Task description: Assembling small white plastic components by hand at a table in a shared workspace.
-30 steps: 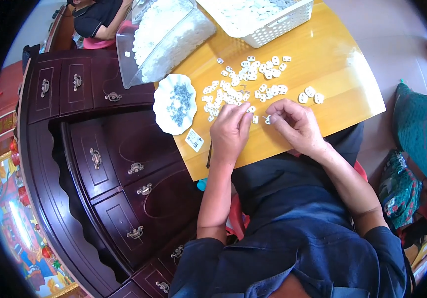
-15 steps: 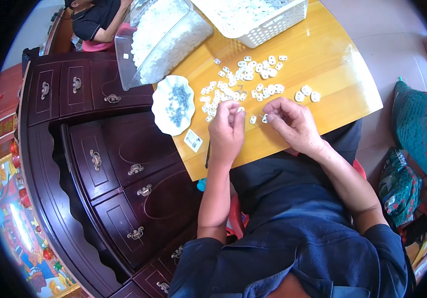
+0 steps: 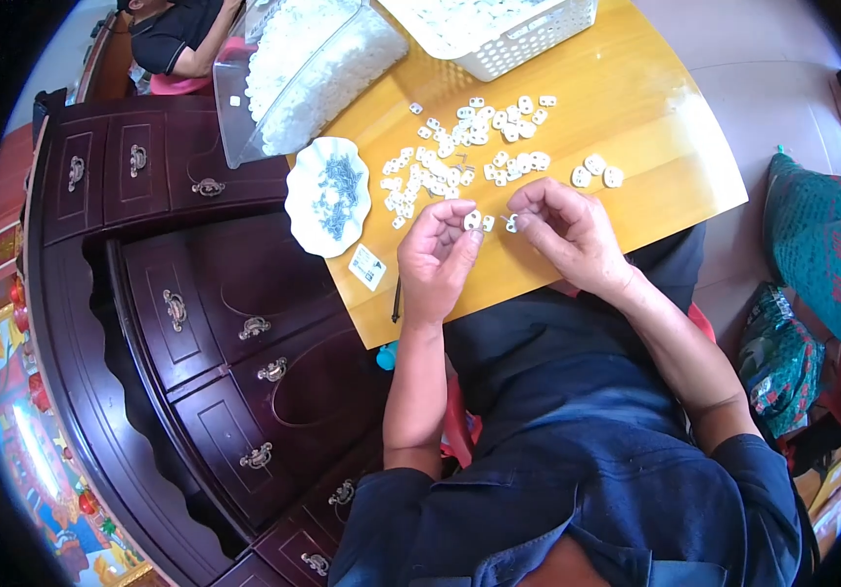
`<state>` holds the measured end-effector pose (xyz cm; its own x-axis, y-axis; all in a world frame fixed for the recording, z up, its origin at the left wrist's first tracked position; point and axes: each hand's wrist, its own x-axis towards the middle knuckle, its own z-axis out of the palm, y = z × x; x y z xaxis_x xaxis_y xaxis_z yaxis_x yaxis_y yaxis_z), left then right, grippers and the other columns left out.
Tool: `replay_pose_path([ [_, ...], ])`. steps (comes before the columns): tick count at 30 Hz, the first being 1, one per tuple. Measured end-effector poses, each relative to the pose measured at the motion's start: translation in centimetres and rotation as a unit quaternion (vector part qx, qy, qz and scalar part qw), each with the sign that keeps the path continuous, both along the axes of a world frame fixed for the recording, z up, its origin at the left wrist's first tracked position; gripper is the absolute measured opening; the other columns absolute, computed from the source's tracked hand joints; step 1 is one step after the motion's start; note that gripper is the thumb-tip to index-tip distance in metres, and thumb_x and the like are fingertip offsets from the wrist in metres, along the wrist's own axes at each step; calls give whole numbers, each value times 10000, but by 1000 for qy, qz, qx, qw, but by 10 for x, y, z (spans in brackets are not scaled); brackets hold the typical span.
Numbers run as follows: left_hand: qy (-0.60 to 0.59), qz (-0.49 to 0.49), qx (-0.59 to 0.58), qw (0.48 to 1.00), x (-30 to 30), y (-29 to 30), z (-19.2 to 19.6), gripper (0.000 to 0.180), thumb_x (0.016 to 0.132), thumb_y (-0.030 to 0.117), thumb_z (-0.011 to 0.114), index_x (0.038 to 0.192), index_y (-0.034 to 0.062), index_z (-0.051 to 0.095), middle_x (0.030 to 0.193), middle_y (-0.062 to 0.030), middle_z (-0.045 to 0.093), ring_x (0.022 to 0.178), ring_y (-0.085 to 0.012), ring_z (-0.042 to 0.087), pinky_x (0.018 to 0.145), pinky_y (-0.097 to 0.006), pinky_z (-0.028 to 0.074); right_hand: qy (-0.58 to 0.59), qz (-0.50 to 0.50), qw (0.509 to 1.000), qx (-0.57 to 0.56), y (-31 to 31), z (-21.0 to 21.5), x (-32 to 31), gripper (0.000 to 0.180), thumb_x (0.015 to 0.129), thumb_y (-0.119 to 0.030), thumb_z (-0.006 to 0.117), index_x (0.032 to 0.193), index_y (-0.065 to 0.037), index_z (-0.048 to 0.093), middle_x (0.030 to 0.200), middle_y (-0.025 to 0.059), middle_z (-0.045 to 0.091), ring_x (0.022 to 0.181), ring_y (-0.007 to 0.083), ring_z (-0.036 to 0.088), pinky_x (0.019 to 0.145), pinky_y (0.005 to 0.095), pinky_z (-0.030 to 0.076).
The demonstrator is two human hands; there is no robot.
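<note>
My left hand pinches a small white two-holed plastic piece between thumb and fingertips, over the near part of the table. To its right, my right hand is closed at the fingertips on a small white clip, with what looks like a thin metal pin at it. One more small white piece lies between the two hands. Beyond them spreads a loose pile of similar pieces, and several larger ovals sit apart at the right.
A scalloped white dish of small dark metal screws or pins stands at the table's left edge, beside a printed card. At the back are a clear bin and a white basket, both full of white pieces. Dark drawers adjoin the left.
My left hand has turned and its fingers have spread somewhat, so the white piece now shows. The right hand keeps its pinch. The whole view has shifted slightly.
</note>
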<state>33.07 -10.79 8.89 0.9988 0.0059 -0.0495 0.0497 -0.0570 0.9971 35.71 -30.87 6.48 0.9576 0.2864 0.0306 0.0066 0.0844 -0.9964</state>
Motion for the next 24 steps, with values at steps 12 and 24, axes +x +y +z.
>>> replay_pose_path([
  [12,-46,13,56,997,-5,0,-12,194,1009,107,645,1131,-43,658,900,-90,724,690,-87,640,655,-217,524,12,9,1000,19,-1,-3,-1,95,956,-54,647,1044,-24,629,807,-16,603,696,38,529,652,221,476],
  [24,-5,46,60,997,0,-12,-4,241,1022,103,623,1204,-54,640,936,-93,712,758,-107,676,682,-234,554,4,10,1000,18,0,-4,-1,90,962,-44,637,1049,-27,627,821,-10,613,709,41,534,658,221,479],
])
